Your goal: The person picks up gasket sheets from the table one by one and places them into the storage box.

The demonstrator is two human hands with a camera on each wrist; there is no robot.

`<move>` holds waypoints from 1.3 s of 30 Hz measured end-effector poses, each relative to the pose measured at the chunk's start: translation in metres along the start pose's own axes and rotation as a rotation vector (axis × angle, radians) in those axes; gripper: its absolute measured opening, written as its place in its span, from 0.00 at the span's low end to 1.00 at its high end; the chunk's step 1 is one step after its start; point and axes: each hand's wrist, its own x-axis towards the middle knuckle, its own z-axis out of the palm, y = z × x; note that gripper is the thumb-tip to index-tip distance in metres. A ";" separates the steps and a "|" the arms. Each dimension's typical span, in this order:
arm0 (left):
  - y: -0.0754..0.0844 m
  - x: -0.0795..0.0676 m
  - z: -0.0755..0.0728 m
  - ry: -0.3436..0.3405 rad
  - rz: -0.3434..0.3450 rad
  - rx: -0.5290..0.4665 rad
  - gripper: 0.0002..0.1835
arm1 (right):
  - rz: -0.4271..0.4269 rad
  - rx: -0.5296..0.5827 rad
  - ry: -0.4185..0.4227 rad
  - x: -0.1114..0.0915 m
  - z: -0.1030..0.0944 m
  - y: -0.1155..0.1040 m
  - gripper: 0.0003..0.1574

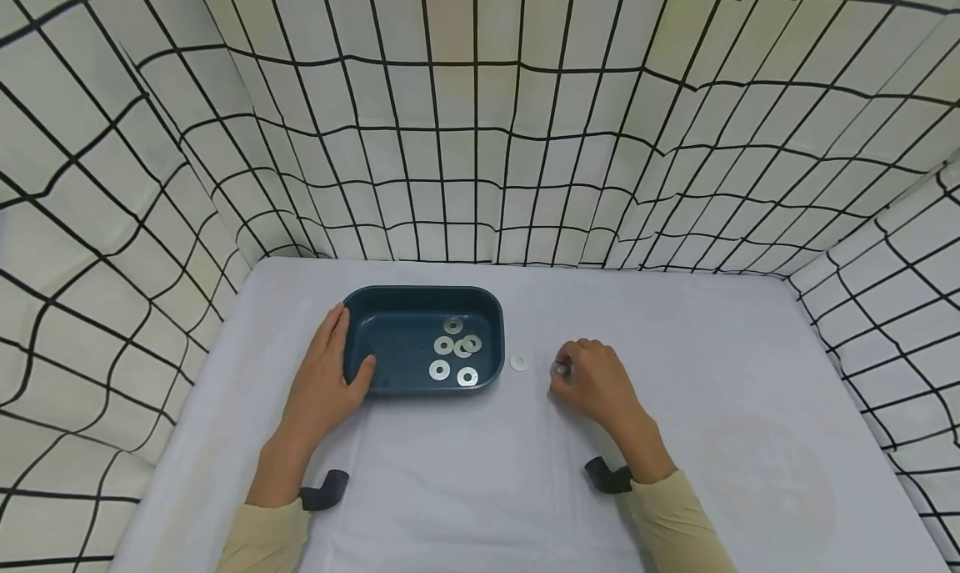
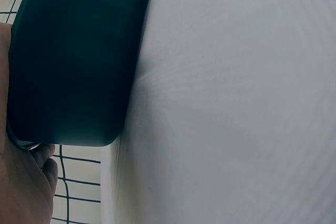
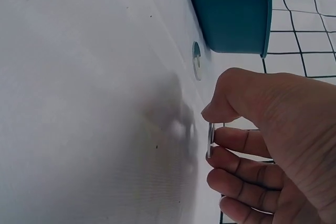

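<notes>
My left hand (image 1: 322, 381) grips the left end of a dark blue rectangular tray (image 1: 405, 387), its fingers along the outer side and its thumb over the front rim. Several flat metal washers (image 1: 461, 377) lie in the tray's right half, two of them overlapping. To the right of the tray, my right hand (image 1: 600, 385) pinches a washer (image 3: 210, 142) on edge between thumb and fingertips, close over the white cloth. Between this hand and the tray, one loose washer (image 3: 196, 49) lies on the cloth.
A white cloth (image 1: 465, 481) covers the table. Black netting (image 1: 476, 139) over pale sheeting rises at the back and along both sides. A dark strap end (image 1: 325, 490) shows at the left wrist, another (image 1: 606, 476) at the right.
</notes>
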 end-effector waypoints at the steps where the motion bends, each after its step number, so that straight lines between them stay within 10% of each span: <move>1: 0.000 0.000 0.000 0.001 0.001 0.000 0.44 | -0.001 0.002 -0.004 0.000 -0.001 -0.001 0.06; 39: 0.000 0.000 0.001 0.001 0.000 0.002 0.44 | -0.114 0.133 -0.057 0.030 -0.031 -0.034 0.11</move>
